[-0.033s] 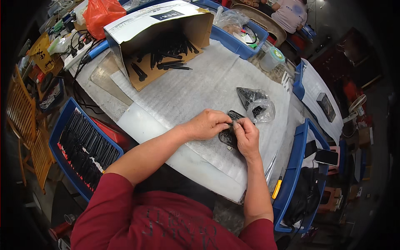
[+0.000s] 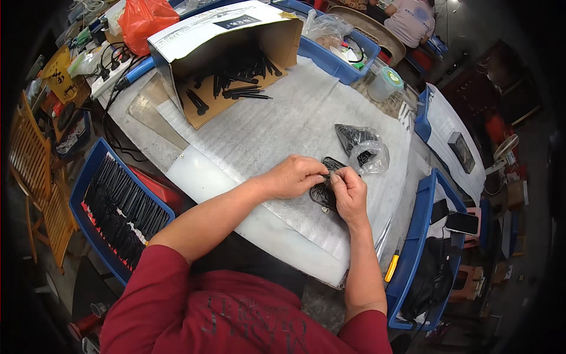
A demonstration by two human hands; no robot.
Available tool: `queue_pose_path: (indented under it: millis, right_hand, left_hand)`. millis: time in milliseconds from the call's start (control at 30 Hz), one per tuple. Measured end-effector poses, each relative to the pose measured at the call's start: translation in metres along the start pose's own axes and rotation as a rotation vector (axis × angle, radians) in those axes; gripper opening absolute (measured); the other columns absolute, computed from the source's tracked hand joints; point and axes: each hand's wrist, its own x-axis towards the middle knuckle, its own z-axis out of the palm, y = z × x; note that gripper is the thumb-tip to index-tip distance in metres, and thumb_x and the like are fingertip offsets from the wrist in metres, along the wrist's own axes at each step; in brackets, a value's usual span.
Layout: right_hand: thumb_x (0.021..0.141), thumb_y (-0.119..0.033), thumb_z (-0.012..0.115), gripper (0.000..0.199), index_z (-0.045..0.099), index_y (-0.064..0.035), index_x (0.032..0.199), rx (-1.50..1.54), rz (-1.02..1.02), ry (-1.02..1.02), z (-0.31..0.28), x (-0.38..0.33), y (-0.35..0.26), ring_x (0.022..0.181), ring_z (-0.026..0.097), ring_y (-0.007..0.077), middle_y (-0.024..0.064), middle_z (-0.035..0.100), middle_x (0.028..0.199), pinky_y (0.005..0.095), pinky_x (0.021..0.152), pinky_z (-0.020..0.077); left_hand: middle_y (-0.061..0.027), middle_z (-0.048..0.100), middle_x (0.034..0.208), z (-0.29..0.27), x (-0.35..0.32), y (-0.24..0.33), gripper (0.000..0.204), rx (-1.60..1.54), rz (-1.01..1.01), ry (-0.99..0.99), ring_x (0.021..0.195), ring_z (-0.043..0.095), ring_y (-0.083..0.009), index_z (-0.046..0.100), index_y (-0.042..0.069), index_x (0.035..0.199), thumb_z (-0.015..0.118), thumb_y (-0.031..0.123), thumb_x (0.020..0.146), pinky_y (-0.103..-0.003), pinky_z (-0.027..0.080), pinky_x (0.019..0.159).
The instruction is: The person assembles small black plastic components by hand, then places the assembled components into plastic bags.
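Above the foam-covered table, my left hand [image 2: 296,176] and my right hand [image 2: 349,193] meet, thumbs and fingertips pinched together. Whatever sits between the fingertips is too small to make out. Right beneath them lies a dark, shallow, rounded holder or heap of thin black pieces [image 2: 319,194], partly covered by my fingers. A tiny pale piece [image 2: 325,209] rests at its near edge. Just beyond my right hand is a clear plastic bag [image 2: 354,137] of small black parts, its crumpled mouth spread toward me.
An open cardboard box [image 2: 206,115] holds black stick-like parts at the far left. Blue bins stand around the table: one with black rods [image 2: 168,207] left, one with phones and black cloth [image 2: 421,248] right. A yellow-handled tool [image 2: 391,266] lies beside it. A person [image 2: 411,20] sits far back.
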Motion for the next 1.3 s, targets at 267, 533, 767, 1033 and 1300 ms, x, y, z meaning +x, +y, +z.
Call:
queue_pose_path:
  millis: [267, 533, 767, 1033, 1300]
  right_hand:
    - [0.080, -0.009, 0.051, 0.015, 0.049, 0.0001, 0.067, 0.209, 0.183, -0.019, -0.001, -0.002, -0.003, 0.051, 0.039, 0.0067, 0.0002, 0.047, 0.057, 0.0223, 0.046, 0.0336]
    - [0.082, -0.012, 0.050, 0.015, 0.048, -0.0046, 0.070, 0.516, 0.359, -0.028, 0.000, 0.000, -0.012, 0.049, 0.036, 0.0019, -0.0034, 0.044, 0.057, 0.0165, 0.042, 0.0288]
    - [0.082, -0.012, 0.051, 0.014, 0.049, -0.0030, 0.071, 0.443, 0.304, -0.003, 0.002, 0.000, 0.007, 0.050, 0.036, 0.0025, -0.0040, 0.044, 0.058, 0.0176, 0.043, 0.0292]
    - [0.081, -0.010, 0.051, 0.014, 0.049, 0.0000, 0.072, 0.247, 0.139, -0.003, -0.002, -0.002, 0.009, 0.054, 0.039, 0.0050, -0.0037, 0.045, 0.059, 0.0206, 0.047, 0.0331]
    - [0.082, -0.010, 0.049, 0.012, 0.048, -0.0052, 0.071, 0.530, 0.258, -0.010, 0.003, 0.000, -0.012, 0.047, 0.034, 0.0016, -0.0050, 0.041, 0.056, 0.0165, 0.041, 0.0262]
  left_hand:
    - [-0.0100, 0.057, 0.066, 0.002, 0.000, 0.007, 0.013, 0.116, 0.114, 0.079, 0.058, 0.056, -0.0232, 0.057, -0.001, 0.079, 0.061, 0.004, 0.068, -0.030, 0.044, 0.052]
    - [-0.0079, 0.055, 0.063, 0.002, 0.000, 0.014, 0.015, 0.463, 0.297, 0.152, 0.055, 0.055, -0.0225, 0.055, 0.001, 0.077, 0.060, 0.001, 0.062, -0.031, 0.044, 0.049]
    - [-0.0105, 0.057, 0.066, 0.005, 0.002, 0.015, 0.012, 0.358, 0.118, 0.099, 0.059, 0.057, -0.0236, 0.056, 0.000, 0.078, 0.059, 0.003, 0.067, -0.031, 0.045, 0.051]
    - [-0.0126, 0.059, 0.073, 0.000, 0.004, 0.020, 0.012, 0.154, -0.048, -0.006, 0.066, 0.058, -0.0253, 0.058, -0.002, 0.081, 0.057, 0.005, 0.071, -0.032, 0.045, 0.058]
    - [-0.0096, 0.054, 0.064, 0.001, -0.003, 0.027, 0.011, 0.357, 0.116, 0.130, 0.060, 0.055, -0.0266, 0.055, 0.003, 0.078, 0.059, 0.005, 0.067, -0.035, 0.043, 0.052]
